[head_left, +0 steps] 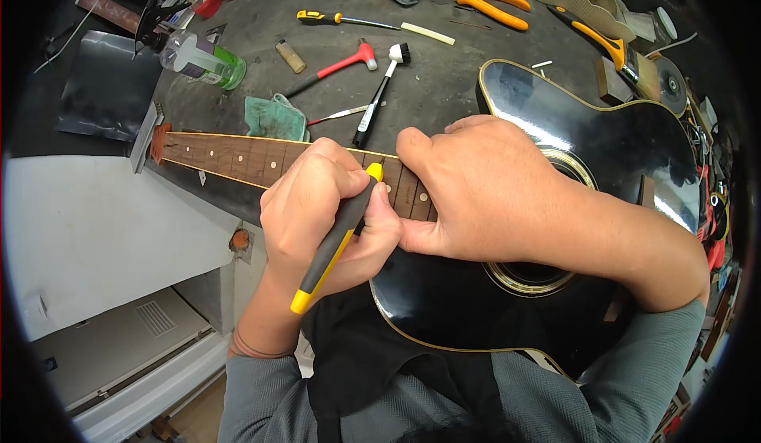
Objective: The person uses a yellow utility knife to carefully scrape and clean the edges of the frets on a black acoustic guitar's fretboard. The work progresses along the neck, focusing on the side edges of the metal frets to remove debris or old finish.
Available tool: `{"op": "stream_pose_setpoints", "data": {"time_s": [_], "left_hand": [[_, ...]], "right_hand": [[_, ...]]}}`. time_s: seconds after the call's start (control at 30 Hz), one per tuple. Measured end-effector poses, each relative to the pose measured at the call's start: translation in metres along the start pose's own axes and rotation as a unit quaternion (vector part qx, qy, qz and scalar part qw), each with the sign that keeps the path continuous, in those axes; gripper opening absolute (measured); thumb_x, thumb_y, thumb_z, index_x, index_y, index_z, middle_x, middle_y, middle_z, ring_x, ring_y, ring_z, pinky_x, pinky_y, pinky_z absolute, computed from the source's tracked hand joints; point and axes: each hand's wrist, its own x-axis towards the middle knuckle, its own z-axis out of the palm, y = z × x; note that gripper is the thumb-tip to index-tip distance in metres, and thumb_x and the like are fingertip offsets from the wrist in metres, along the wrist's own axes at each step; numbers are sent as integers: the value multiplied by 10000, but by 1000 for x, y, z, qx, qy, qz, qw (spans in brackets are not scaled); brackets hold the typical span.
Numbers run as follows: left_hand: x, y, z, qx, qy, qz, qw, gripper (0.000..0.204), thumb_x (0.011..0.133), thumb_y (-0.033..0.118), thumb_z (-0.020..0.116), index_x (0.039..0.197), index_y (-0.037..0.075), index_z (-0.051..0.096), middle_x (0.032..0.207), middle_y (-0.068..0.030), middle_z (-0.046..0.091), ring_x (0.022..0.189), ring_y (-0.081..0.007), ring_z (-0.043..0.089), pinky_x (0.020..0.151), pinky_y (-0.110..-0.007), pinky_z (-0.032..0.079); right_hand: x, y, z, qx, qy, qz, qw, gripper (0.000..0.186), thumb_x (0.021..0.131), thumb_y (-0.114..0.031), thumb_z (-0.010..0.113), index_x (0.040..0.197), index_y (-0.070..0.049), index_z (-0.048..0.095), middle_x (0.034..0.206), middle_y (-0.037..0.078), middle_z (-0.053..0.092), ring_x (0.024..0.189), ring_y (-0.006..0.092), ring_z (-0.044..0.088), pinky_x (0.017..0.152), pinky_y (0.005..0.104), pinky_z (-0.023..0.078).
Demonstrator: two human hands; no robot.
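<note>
A black acoustic guitar (432,300) lies across the bench, its neck pointing left. The dark wooden fretboard (214,151) has pale dot inlays. My left hand (317,205) is closed around a slim, pen-shaped tool (337,245) with a black-and-yellow handle. The tool's yellow collar is over the fretboard; its working tip is too small to make out. Beside it, my right hand (491,189) grips the neck near the body, thumb at the near edge and index finger at the far edge. Its other fingers are mostly hidden. My right forearm crosses the soundhole (527,284).
Beyond the neck lie a green cloth (273,118), a red hammer (345,68), a brush (383,94), a screwdriver (345,20) and orange-handled pliers (487,3). A spray bottle (202,59) stands at left. The neck's far end is near a metal edge (144,138).
</note>
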Motion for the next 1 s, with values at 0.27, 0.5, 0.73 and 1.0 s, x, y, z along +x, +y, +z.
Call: {"op": "stream_pose_setpoints", "data": {"time_s": [0.27, 0.5, 0.73, 1.0], "left_hand": [[1, -2, 2, -5, -1, 8, 1000, 282, 766, -96, 730, 937, 6, 530, 766, -136, 625, 605, -197, 601, 568, -297, 500], [4, -2, 3, 3, -18, 39, 999, 310, 718, -116, 727, 910, 13, 520, 757, -135, 588, 609, -241, 580, 576, -327, 490], [9, 11, -9, -11, -77, -23, 997, 265, 726, -91, 709, 818, 11, 483, 734, -116, 546, 589, -232, 521, 559, -334, 436], [-4, 27, -28, -18, -118, -69, 990, 256, 693, -63, 689, 771, 16, 458, 684, -105, 505, 560, -228, 490, 537, -318, 387]], "right_hand": [[0, 0, -1, -1, -10, 4, 1000, 535, 834, -469, 751, 905, 54, 664, 635, 176, 689, 602, 367, 723, 619, 441, 591], [-1, -2, -1, 10, -16, 17, 1000, 491, 835, -448, 754, 888, 19, 611, 646, 199, 668, 661, 410, 717, 654, 489, 582], [-2, -4, 1, 7, -29, 22, 999, 484, 869, -453, 745, 888, 4, 587, 663, 218, 667, 691, 433, 716, 671, 515, 577], [0, -7, -11, -3, -57, 17, 998, 588, 941, -538, 721, 939, 47, 656, 663, 183, 708, 652, 367, 749, 641, 445, 595]]}}
